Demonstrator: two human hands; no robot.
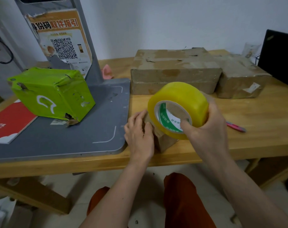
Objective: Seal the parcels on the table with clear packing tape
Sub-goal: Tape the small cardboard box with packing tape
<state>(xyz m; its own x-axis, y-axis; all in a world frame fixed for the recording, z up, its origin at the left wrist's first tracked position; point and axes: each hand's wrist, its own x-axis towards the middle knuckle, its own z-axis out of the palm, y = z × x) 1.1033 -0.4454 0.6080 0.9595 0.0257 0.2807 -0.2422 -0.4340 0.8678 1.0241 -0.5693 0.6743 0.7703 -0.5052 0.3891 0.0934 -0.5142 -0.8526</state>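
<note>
Wooden counter [263,116] w/ parcels. R hand [210,122] clamped on tape roll [181,102], just above-right of small box [163,140]; L hand [138,129] pressing box, fingers flat, nearer.

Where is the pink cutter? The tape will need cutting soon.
In the head view the pink cutter lies on the wooden table, just right of the right hand holding the tape roll.

Plain white wall [172,22] behind long light wooden table [263,129]. Pale tiled floor [61,181] below. Grey metal stand [90,51] rising from flat grey base plate [74,137]. Light soft, even.
</note>
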